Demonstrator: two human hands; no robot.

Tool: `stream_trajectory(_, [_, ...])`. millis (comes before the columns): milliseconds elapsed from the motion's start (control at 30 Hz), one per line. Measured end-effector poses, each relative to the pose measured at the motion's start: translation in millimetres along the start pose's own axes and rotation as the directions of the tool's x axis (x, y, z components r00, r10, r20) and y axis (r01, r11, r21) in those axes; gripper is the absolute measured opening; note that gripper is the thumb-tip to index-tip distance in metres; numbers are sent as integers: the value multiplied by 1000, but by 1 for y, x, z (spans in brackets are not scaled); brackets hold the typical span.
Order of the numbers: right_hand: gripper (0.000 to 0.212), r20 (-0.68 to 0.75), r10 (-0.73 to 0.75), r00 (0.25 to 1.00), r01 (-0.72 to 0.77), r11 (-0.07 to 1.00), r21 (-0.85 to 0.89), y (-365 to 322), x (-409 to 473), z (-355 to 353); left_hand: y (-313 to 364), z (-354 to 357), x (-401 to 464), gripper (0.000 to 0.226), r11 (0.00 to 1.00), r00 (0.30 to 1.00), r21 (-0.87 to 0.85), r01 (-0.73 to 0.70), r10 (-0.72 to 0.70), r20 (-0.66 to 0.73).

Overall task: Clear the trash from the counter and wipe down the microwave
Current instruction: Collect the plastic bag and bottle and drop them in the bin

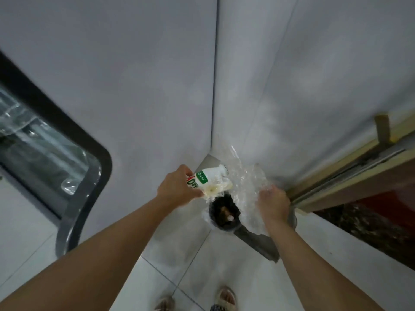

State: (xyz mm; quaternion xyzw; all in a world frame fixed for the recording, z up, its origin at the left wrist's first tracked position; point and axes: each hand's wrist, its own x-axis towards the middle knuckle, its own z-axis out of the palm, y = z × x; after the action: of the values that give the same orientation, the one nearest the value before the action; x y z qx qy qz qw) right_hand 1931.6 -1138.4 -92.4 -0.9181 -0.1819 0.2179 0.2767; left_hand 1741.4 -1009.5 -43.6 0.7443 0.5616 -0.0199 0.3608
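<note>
My left hand (177, 189) grips a white bottle (207, 178) with a green and red label, together with some pale crumpled trash (215, 189), held tilted above a small bin (224, 215) lined with a black bag. My right hand (272, 202) grips a crumpled sheet of clear plastic wrap (249, 182) that spreads over the bin's right side. The bin stands on the floor in a corner of grey walls and holds some brownish scraps. The microwave is not in view.
A dark-framed glass door or window (51, 140) is at the left. A wooden-edged counter or frame (350, 173) with a dark patterned surface runs along the right. White floor tiles (170, 265) lie below, with my two feet (226, 296) at the bottom.
</note>
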Motion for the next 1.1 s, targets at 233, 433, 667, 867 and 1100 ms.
stream_trajectory(233, [26, 131, 85, 988, -75, 994, -83, 49, 57, 72, -32, 73, 42, 55, 997, 997, -2, 80, -80, 1])
stream_trajectory(433, [27, 223, 101, 970, -67, 985, -158, 96, 103, 158, -78, 140, 96, 55, 995, 995, 23, 94, -94, 18])
stream_trajectory(667, [32, 194, 84, 977, -47, 981, -190, 155, 148, 260, -135, 214, 146, 53, 994, 994, 59, 90, -93, 63])
stream_trajectory(867, [31, 92, 92, 992, -62, 955, -290, 196, 166, 320, -163, 265, 174, 50, 995, 995, 83, 62, -69, 79])
stream_trajectory(1100, [20, 11, 103, 995, -102, 993, -63, 234, 182, 366, -184, 303, 190, 51, 992, 994, 115, 47, -58, 88])
